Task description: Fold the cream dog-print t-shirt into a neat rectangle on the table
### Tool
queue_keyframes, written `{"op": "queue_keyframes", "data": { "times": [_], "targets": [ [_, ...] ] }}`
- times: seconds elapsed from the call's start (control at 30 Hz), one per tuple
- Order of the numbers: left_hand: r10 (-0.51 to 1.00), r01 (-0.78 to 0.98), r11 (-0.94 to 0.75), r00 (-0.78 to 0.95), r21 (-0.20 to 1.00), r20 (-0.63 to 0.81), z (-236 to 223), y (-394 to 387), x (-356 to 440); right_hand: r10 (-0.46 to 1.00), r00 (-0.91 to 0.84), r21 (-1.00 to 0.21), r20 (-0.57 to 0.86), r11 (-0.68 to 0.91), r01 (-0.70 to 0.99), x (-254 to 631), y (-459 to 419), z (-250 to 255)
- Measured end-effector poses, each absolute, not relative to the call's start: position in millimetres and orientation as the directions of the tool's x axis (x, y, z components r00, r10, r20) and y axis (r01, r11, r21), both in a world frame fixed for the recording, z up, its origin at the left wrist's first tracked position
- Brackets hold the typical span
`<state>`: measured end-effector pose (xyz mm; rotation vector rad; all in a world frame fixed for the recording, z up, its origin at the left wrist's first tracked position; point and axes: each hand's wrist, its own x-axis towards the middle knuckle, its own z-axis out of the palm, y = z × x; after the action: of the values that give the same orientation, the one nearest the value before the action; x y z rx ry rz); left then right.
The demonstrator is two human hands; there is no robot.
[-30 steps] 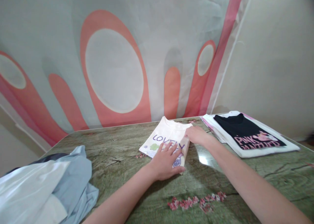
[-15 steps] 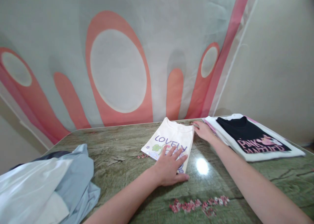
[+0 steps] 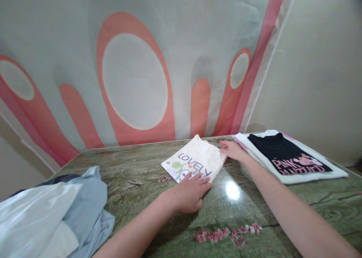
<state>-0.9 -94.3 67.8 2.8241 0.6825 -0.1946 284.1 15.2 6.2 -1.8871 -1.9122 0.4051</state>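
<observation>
A folded white T-shirt (image 3: 195,148), printed with "LOVELY" and cartoon figures, lies flat on the table in the middle of the head view. My left hand (image 3: 190,194) rests on its near edge, fingers stretched out and covering the lower part of the print. At the shirt's far right corner is my right hand (image 3: 233,150), thumb and fingers closed around the fabric there. Just right of that hand lies a stack of folded shirts (image 3: 264,162), topped by a black T-shirt (image 3: 283,148) with "PINK PANTHER" lettering.
A loose heap of clothes (image 3: 90,201), light blue, white and dark, sits at the table's left. The wood-patterned table (image 3: 135,205) carries printed pink blossoms and a bright light reflection. Behind it hangs a grey backdrop (image 3: 181,54) with coral shapes.
The white T-shirt has turned slightly clockwise, its near end swinging left. My left hand has shifted a little left and up with its fingers closer together. My right hand stays at the corner.
</observation>
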Motion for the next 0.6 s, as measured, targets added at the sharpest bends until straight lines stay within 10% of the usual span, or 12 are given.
{"op": "queue_keyframes", "data": {
  "times": [0.23, 0.4, 0.5, 0.6],
  "targets": [
    [0.665, 0.668, -0.741, 0.718, -0.063, -0.208, 70, -74, -32, 0.948, -0.121, -0.462, -0.294, -0.030, 0.886, 284, -6, 37],
    [0.885, 0.858, -0.466, 0.451, -0.216, -0.121, 68, -42, -59, 0.576, -0.359, -0.508, -0.734, -0.115, 0.854, 259, -32, 60],
    [0.939, 0.915, -0.342, 0.324, -0.216, -0.113, 69, -26, -75, 0.519, -0.460, -0.575, -0.720, -0.076, 0.814, 247, -38, 70],
    [0.948, 0.943, -0.303, 0.283, -0.141, -0.143, 76, -25, -81, 0.797, -0.382, -0.617, -0.468, 0.015, 0.787, 246, -29, 67]
  ]
}}
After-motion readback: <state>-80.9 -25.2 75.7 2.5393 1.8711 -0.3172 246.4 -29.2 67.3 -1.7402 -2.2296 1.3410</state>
